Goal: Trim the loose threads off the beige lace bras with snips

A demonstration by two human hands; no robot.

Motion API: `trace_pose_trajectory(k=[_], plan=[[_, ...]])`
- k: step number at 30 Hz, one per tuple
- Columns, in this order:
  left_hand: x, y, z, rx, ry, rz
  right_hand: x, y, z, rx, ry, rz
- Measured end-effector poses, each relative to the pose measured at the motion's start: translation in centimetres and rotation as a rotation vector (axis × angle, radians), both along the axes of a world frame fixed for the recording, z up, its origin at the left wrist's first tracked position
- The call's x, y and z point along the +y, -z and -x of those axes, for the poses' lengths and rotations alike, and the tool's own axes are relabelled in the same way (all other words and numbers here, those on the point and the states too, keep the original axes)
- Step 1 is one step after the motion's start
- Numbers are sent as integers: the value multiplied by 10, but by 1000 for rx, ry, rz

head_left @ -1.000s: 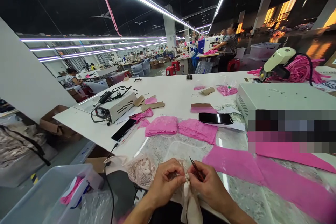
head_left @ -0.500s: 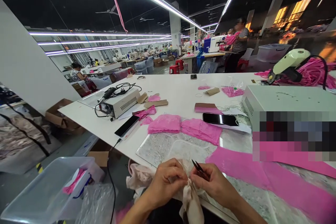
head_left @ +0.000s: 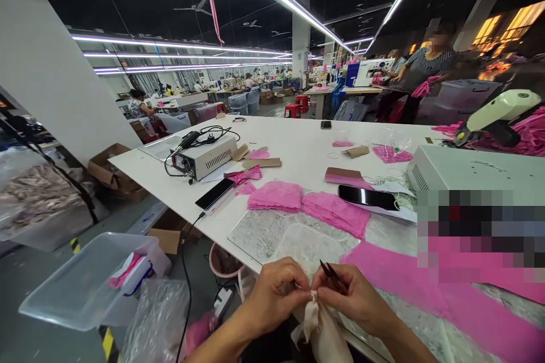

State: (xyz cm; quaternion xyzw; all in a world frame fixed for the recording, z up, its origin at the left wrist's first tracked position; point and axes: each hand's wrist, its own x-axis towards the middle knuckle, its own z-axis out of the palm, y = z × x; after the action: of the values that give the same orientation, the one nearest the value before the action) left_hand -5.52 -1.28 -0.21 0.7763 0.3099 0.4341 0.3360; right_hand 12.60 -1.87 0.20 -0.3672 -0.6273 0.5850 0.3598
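My left hand (head_left: 283, 289) pinches the gathered top of a cream cloth (head_left: 326, 334) at the front edge of the table. Close against it, my right hand (head_left: 351, 292) grips the same cloth between thumb and forefinger. Dark thread snips (head_left: 332, 275) also sit in my right hand, their pointed blades sticking up, apart from the cloth. The cloth hangs down below both hands, over the edge. Just beyond lie two stacks of pink lace pieces (head_left: 275, 197). A long pink fabric strip (head_left: 404, 278) stretches to the right.
Behind the stacks are two phones (head_left: 215, 194) (head_left: 368, 197) and a grey power box (head_left: 208, 156) with a coiled cable. A large pale machine (head_left: 477, 173) stands right. Below left sit a clear plastic bin (head_left: 85, 295) and a pink bucket (head_left: 219, 266). Co-workers are in the background.
The view has swung slightly left. Cream cloth at the left of my hands has dropped away, baring the pink bucket. Both hands keep their pinch. A distant person in stripes has shifted pose.
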Motion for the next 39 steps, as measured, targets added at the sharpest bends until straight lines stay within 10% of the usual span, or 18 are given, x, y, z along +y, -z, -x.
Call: trace_pose_trajectory(k=[39], plan=[[-6, 14, 2, 33, -21, -454, -14, -7, 18, -62, 351, 73]])
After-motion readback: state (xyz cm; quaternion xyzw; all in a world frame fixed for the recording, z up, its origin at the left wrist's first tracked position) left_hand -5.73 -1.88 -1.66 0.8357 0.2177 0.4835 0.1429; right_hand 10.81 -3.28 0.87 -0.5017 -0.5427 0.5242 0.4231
